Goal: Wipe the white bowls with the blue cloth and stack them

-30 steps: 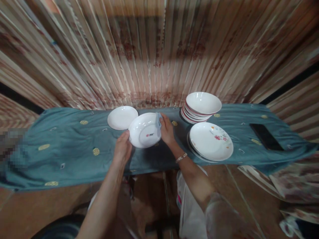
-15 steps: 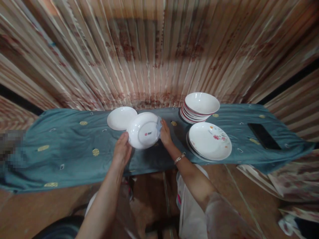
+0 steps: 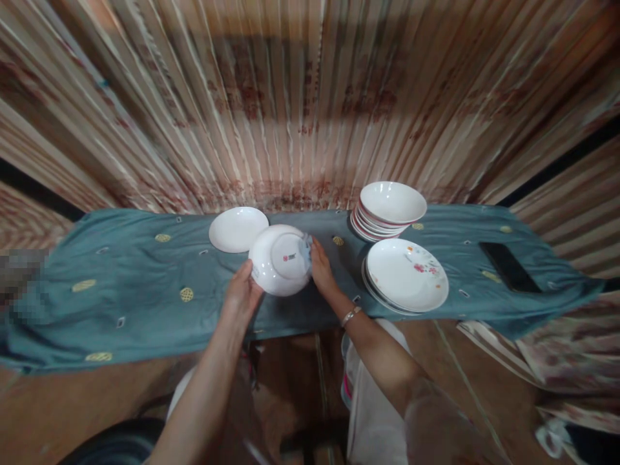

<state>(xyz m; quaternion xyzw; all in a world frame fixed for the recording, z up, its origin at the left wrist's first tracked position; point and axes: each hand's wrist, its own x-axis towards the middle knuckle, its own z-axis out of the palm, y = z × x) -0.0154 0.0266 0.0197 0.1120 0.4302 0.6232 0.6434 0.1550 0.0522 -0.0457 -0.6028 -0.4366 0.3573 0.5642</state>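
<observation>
A glossy white plate [image 3: 267, 255] is held up above the table, tilted, its underside with a foot ring and a small red-and-black mark facing me. My left hand [image 3: 241, 290] grips its lower left edge. On the opposite side my right hand [image 3: 322, 263] is closed on a light blue cloth [image 3: 305, 250], pressed against the plate's right rim. The fingertips behind the plate are hidden. Just behind it, another white plate [image 3: 237, 229] lies on the table.
A stack of white bowls [image 3: 392, 203] with red bands stands at the back right. In front of it are stacked flower-patterned plates [image 3: 407, 274]. A black phone [image 3: 508, 266] lies farther right on the teal tablecloth [image 3: 145, 278]. A pleated curtain [image 3: 290, 116] hangs behind the table.
The held plate has come slightly down toward me and tilted a little. My right hand and the cloth have shifted slightly down along its right rim.
</observation>
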